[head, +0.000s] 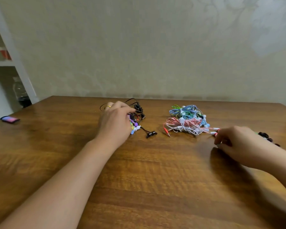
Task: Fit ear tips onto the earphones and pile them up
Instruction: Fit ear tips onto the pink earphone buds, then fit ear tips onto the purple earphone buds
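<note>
Left hand, gold ring on one finger, fingers curled down onto a small tangle of black-corded earphones with purple, yellow and white buds; looks like a grasp, but which strand it holds is hidden under the palm. Right hand has fingertips pinched together low on the tabletop, right at the pink-and-white bud ends trailing out of the big pile; whether it actually holds a tip or a bud, can't tell, motion blur.

Landmark: big pile of coiled earphones, blue, green, pink and white braided cords, lying toward the far edge of the brown wooden table. Black tangle sits left of it, with a gap of bare wood between. One black bud pair lies loose at the near-left of the pile, next to a red jack plug. Small dark round ear tips lie to the pile's right, behind the right wrist.

Table: glossy varnish, strong grain, far edge straight against a pale cream wall with a faint mottled pattern. Wide stretch of wood on the near side of the pile, crossed only by the two forearms. Far left of the pile, near the table's left edge, lies a small flat purple-pink pouch. Beyond that edge stands a white shelf unit holding a clear plastic bottle.
</note>
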